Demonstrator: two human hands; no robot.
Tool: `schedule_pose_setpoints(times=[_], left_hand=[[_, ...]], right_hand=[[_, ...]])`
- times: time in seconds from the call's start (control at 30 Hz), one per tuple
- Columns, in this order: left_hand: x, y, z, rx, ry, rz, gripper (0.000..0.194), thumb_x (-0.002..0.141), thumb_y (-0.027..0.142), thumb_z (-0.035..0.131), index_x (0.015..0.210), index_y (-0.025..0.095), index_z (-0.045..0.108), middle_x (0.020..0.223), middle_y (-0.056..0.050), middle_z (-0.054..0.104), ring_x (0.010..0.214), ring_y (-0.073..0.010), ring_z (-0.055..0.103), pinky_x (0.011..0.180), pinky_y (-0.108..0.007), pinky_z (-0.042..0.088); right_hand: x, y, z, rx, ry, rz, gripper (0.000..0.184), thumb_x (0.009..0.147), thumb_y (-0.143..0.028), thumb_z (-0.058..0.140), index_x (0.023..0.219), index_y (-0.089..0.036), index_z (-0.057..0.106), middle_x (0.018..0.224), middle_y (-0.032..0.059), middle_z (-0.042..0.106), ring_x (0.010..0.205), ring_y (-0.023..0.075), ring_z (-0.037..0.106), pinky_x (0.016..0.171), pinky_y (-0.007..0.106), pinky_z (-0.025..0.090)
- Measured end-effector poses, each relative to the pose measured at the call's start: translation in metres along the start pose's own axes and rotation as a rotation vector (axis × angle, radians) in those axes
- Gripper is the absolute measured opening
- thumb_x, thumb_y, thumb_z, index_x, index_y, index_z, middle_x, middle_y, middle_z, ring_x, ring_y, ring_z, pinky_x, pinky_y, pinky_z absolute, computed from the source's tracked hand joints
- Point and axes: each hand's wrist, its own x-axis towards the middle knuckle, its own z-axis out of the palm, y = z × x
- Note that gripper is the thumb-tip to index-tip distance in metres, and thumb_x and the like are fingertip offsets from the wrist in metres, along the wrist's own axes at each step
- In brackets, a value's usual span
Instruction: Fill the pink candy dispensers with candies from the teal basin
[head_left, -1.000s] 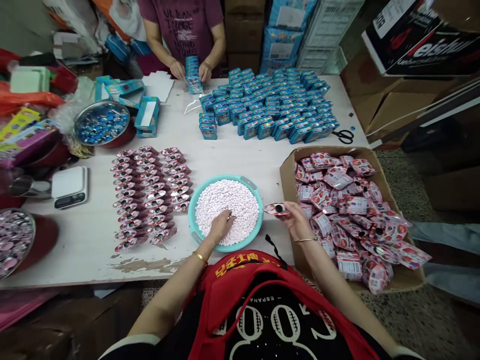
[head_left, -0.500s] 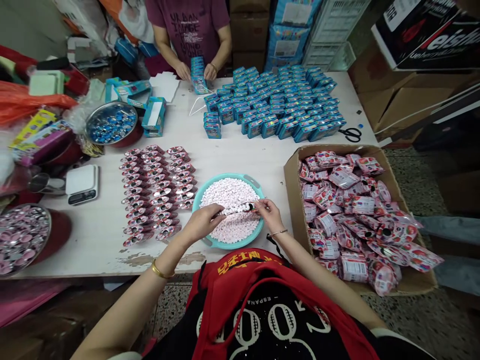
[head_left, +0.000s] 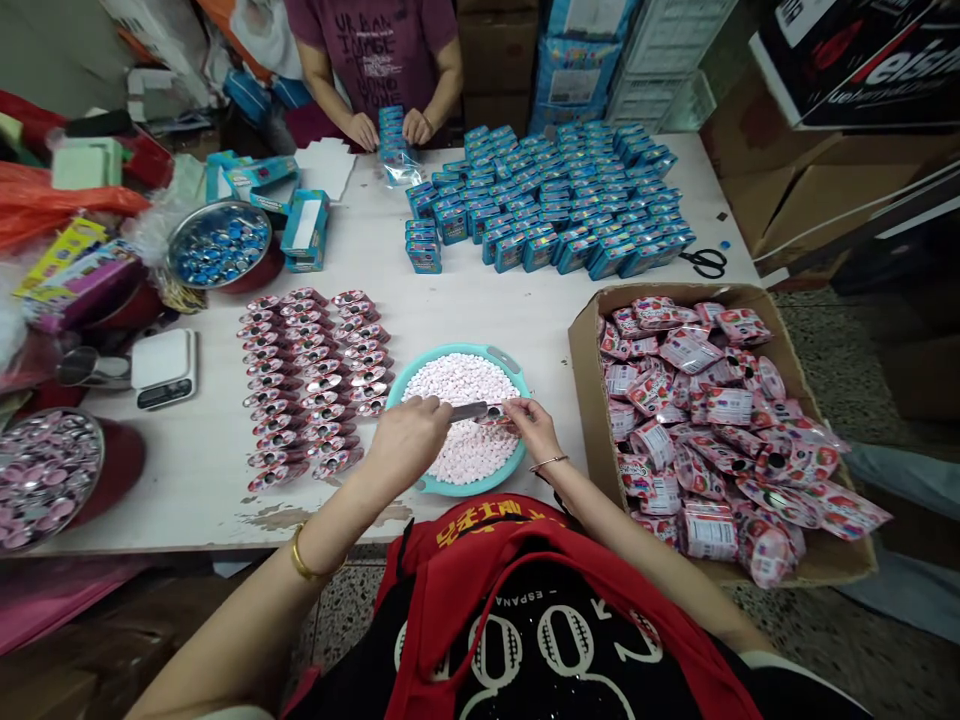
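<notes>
My left hand point(head_left: 411, 440) is closed around a narrow grey scoop point(head_left: 470, 410) and holds it level over a turquoise basin point(head_left: 517, 470). White candies point(head_left: 457, 455), small and rounded, fill the basin. The scoop's tip meets a small pink and red packet point(head_left: 494, 411), whose dark opening faces up. Pinched at the packet's right end are the fingers of my right hand point(head_left: 534, 428). Whether candies are in the scoop cannot be seen. Left of the basin, similar packets point(head_left: 319, 365) stand in rows on the table.
A cardboard carton point(head_left: 596, 400) of pink packets stands at right. Across the table point(head_left: 480, 300), a co-worker's hands point(head_left: 417, 127) touch blue boxes beside many more blue boxes point(head_left: 555, 200). Scissors point(head_left: 705, 262), a white scale point(head_left: 164, 366) and bowls of lids point(head_left: 225, 245) lie around.
The scoop, earlier showing white candies along it, has turned so its grey side shows. My left hand has rolled over and risen slightly. My right hand stays at the packet.
</notes>
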Motion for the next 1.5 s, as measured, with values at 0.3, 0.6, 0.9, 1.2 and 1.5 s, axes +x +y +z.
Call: schedule_pose_setpoints(times=[0.3,0.6,0.9,1.2,1.5], left_hand=[[0.022,-0.031,0.148,-0.424,-0.079,-0.246,0.021,0.089,0.028,0.05,0.104,0.021,0.063,0.106,-0.009,0.067,0.103,-0.0253,0.061,0.085,-0.035,0.046],[0.034,-0.016,0.171,-0.782,0.034,-0.195,0.029,0.089,0.042,0.051,0.109,0.022,0.06,0.106,-0.003,0.069,0.098,-0.0188,0.063,0.087,-0.031,0.048],[-0.004,-0.041,0.077,-0.593,0.099,0.008,0.028,0.091,0.04,0.049,0.108,0.022,0.061,0.102,-0.004,0.069,0.091,-0.0177,0.063,0.079,-0.029,0.047],[0.006,0.009,-0.005,0.077,-0.005,0.13,0.018,0.087,0.012,0.048,0.087,0.015,0.065,0.083,-0.01,0.064,0.078,-0.0226,0.06,0.061,-0.032,0.041],[-0.011,-0.009,0.006,-0.23,0.106,0.009,0.031,0.088,0.043,0.054,0.108,0.02,0.06,0.099,-0.007,0.062,0.088,-0.0212,0.06,0.071,-0.031,0.046]], right_hand=[[0.003,-0.013,-0.036,0.018,0.091,-0.019,0.047,0.056,-0.057,0.078,0.081,-0.019,0.064,0.08,0.0019,0.066,0.071,0.0157,0.061,0.062,0.029,0.055],[-0.004,-0.012,-0.048,0.053,0.148,0.006,0.045,0.058,-0.055,0.077,0.083,-0.02,0.064,0.083,0.0016,0.067,0.07,0.0151,0.062,0.061,0.028,0.055],[-0.005,-0.006,-0.008,0.004,0.051,-0.013,0.048,0.055,-0.057,0.078,0.082,-0.02,0.063,0.084,0.0012,0.064,0.07,0.0152,0.059,0.063,0.03,0.054],[-0.006,0.004,0.012,0.025,-0.038,0.054,0.048,0.054,-0.058,0.078,0.08,-0.021,0.061,0.076,0.0,0.063,0.066,0.0148,0.058,0.06,0.028,0.05],[-0.012,0.001,0.016,0.136,-0.128,0.133,0.044,0.054,-0.055,0.079,0.074,-0.021,0.06,0.07,-0.0014,0.065,0.064,0.0143,0.061,0.061,0.027,0.051]])
